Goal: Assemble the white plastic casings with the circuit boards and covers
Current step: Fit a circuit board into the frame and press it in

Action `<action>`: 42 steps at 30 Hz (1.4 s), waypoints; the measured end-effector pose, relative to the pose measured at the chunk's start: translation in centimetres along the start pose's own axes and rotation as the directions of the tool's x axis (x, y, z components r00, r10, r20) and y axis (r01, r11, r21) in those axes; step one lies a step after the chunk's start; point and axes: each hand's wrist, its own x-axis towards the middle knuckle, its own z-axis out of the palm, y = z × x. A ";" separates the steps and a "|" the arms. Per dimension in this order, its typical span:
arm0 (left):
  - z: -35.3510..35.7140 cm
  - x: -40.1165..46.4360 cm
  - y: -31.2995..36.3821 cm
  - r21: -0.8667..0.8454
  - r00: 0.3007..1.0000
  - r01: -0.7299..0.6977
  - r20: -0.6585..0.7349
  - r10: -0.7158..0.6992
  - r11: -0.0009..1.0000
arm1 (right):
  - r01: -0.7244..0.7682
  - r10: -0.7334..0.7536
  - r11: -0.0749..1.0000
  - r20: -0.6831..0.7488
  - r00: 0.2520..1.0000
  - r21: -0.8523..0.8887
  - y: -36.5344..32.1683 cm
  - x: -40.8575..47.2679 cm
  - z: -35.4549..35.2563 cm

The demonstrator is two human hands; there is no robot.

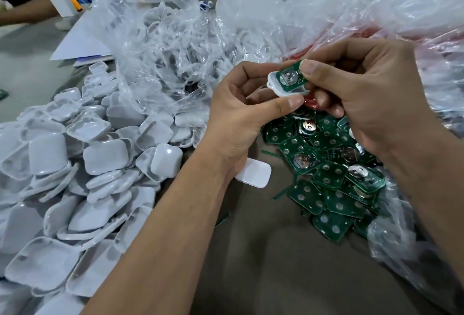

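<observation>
My left hand (241, 114) grips a white plastic casing (288, 91) between thumb and fingers, above the table's middle. A green circuit board (291, 76) with a round silver battery clip lies tilted in the casing. My right hand (364, 93) pinches the board's right end with the thumb on top. Below my hands lies a heap of green circuit boards (331, 176). A big pile of white casings and covers (75, 164) fills the left side. One flat white cover (254, 173) lies alone under my left wrist.
Clear plastic bags (175, 46) with more white parts spread across the back, and a bag with red contents (439, 46) lies at the right. Another person's arm and a white charger (62, 4) are at the far left. White paper sheets (82, 46) lie behind the pile.
</observation>
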 end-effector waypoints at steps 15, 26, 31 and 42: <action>0.2 -0.1 0.1 0.003 1.000 -0.005 0.014 0.005 1.000 | 0.005 -0.005 0.999 0.013 1.000 -0.042 0.0 0.0 0.1; 0.1 -0.1 0.0 -0.013 0.999 -0.016 0.030 0.017 1.000 | 0.071 -0.081 0.967 -0.028 0.996 -0.244 0.0 -0.1 0.4; -0.2 0.0 -0.2 -0.021 0.998 -0.033 0.058 0.034 0.999 | 0.067 -0.082 0.944 -0.034 0.996 -0.324 -0.2 -0.3 0.3; -0.2 -0.1 0.4 -0.145 0.989 0.102 0.120 -0.085 0.984 | 0.268 -0.247 0.877 0.106 0.963 -0.399 -1.0 -0.5 -0.1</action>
